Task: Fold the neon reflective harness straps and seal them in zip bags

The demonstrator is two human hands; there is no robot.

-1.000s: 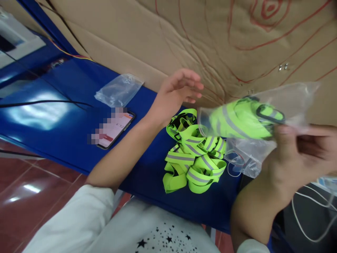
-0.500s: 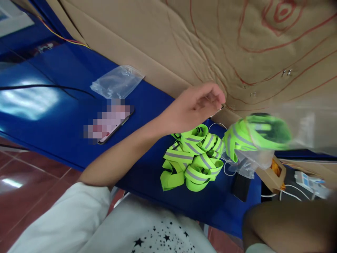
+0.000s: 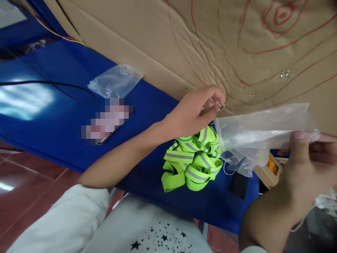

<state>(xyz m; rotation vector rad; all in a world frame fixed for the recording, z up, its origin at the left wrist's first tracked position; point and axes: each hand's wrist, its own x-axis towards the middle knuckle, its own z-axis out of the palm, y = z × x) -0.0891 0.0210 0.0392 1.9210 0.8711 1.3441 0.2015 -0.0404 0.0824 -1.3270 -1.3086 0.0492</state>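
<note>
A clear plastic bag (image 3: 263,131) stretches between my hands, and nothing green shows inside it. My right hand (image 3: 305,165) pinches its right end with thumb and fingers closed. My left hand (image 3: 196,112) is curled in a pinch at the bag's left edge, just above a heap of neon-green reflective straps (image 3: 193,160) lying on the blue table (image 3: 52,102).
A second clear bag (image 3: 116,81) lies on the table at the left, with a phone (image 3: 106,123) below it. A cardboard sheet (image 3: 237,42) leans behind the table. A small brown box (image 3: 268,168), a dark block (image 3: 239,185) and white cables sit at the right.
The green strap bundle that was inside the bag has left it, and the bag now looks empty. My left hand moved right and closed on the bag's edge. My right hand is back in view.
</note>
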